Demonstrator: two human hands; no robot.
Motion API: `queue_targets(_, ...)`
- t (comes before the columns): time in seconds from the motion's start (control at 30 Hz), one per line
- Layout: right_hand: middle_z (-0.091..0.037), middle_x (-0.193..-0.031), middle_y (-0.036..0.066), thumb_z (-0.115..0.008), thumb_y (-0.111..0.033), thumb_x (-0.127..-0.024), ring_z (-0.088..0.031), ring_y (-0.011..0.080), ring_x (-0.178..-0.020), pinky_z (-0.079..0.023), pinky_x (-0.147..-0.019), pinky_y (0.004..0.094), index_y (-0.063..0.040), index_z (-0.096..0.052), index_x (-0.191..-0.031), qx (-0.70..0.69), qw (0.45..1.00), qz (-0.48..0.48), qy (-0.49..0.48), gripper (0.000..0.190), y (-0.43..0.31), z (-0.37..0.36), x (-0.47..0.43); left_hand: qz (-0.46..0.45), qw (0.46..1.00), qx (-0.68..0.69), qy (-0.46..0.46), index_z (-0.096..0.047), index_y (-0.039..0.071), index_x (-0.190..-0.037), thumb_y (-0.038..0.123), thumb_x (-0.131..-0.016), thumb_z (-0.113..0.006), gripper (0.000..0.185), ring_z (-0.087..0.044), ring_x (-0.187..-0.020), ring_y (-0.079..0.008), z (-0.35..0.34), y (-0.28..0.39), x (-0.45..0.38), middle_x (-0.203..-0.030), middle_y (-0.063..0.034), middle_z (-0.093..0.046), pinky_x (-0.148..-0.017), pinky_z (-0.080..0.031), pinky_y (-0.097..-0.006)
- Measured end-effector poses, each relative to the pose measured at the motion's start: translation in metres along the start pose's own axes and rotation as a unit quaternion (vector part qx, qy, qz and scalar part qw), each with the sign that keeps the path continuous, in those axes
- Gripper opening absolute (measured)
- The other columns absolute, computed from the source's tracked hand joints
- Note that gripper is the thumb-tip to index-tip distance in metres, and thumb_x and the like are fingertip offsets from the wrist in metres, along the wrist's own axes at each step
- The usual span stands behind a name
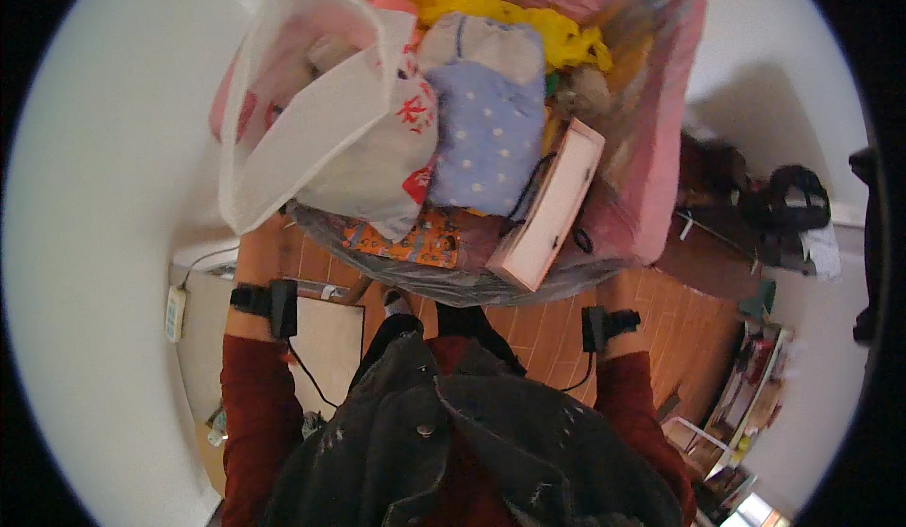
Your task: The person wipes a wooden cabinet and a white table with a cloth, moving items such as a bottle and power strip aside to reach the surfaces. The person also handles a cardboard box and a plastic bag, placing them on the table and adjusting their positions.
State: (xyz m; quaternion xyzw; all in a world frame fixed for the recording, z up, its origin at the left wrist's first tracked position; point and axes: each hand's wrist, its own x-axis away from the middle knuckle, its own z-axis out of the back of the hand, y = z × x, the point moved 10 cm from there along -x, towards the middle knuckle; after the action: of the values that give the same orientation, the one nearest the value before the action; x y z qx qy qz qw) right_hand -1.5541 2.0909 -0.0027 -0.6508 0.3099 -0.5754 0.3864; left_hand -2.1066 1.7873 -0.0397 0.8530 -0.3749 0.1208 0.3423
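A large pink container (669,123) is held up before my body, above the floor. My left hand (263,233) is at its near left corner, mostly covered by a white plastic bag (304,131) with red print. At the near right corner, my right hand (614,279) is under the rim, its fingers hidden. Inside lie a blue polka-dotted cloth item (488,123), a yellow plastic bag (509,17), a pale pink narrow box (555,208) tilted against the near edge and an orange patterned packet (425,239). Dark plastic film (396,272) hangs along the near rim.
White wall stands to both sides. A power strip (175,315) with a cable is at the left. Dark bags (778,198) sit by the right wall, above a shelf (750,385) with various items. Wood-patterned floor (665,322) lies below, around my feet.
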Motion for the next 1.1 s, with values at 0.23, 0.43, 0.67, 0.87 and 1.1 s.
queue_targets(0.23,-0.054,-0.110,0.006,-0.047,-0.030,-0.092,-0.050,0.0236,-0.099,-0.042,-0.083,0.0357,-0.010,-0.049,-0.115,0.012,1.000,0.002,0.011,0.031,-0.003,0.005,0.006,0.007,1.000,0.009,-0.007,-0.031,0.013,-0.138,0.055,-0.092,-0.033,0.062,-0.037,-0.125,-0.0289,-0.002,-0.006,-0.012,-0.136,-0.0107,-0.040,-0.101,-0.031,-0.0497)
queue_targets(0.43,-0.054,-0.109,0.006,-0.046,-0.029,-0.092,-0.050,0.0237,-0.098,-0.043,-0.081,0.0363,-0.010,-0.049,-0.114,0.024,0.999,-0.016,0.015,0.029,-0.004,0.020,0.003,0.007,1.000,0.019,-0.011,-0.031,0.013,-0.138,0.055,-0.092,-0.033,0.062,-0.037,-0.125,-0.0286,-0.009,-0.007,-0.026,-0.136,-0.0107,-0.040,-0.101,-0.031,-0.0493)
queue_targets(0.67,-0.055,-0.108,0.006,-0.046,-0.027,-0.091,-0.051,0.0238,-0.096,-0.043,-0.079,0.0370,-0.010,-0.050,-0.113,0.039,0.998,-0.038,-0.010,0.028,-0.006,0.030,-0.009,-0.003,1.000,0.027,-0.015,-0.031,0.013,-0.138,0.055,-0.092,-0.032,0.062,-0.037,-0.125,-0.0283,-0.018,-0.012,-0.022,-0.136,-0.0107,-0.040,-0.101,-0.031,-0.0488)
queue_targets(0.87,-0.055,-0.107,0.006,-0.045,-0.025,-0.091,-0.051,0.0240,-0.095,-0.043,-0.077,0.0377,-0.010,-0.050,-0.112,0.037,0.998,-0.041,-0.041,0.026,-0.007,0.027,-0.026,-0.021,0.999,0.030,-0.020,-0.030,0.013,-0.138,0.055,-0.092,-0.032,0.062,-0.037,-0.125,-0.0281,-0.003,-0.013,0.002,-0.136,-0.0108,-0.040,-0.101,-0.031,-0.0484)
queue_targets(1.1,-0.055,-0.106,0.007,-0.045,-0.024,-0.091,-0.052,0.0241,-0.093,-0.043,-0.075,0.0384,-0.010,-0.051,-0.110,-0.012,0.995,-0.045,-0.084,0.025,0.012,0.033,-0.053,-0.057,0.985,-0.092,0.136,-0.011,0.018,-0.145,0.063,-0.088,-0.033,0.076,-0.011,-0.139,-0.0268,0.057,-0.002,0.080,-0.149,-0.0150,-0.015,-0.107,-0.010,-0.0555)
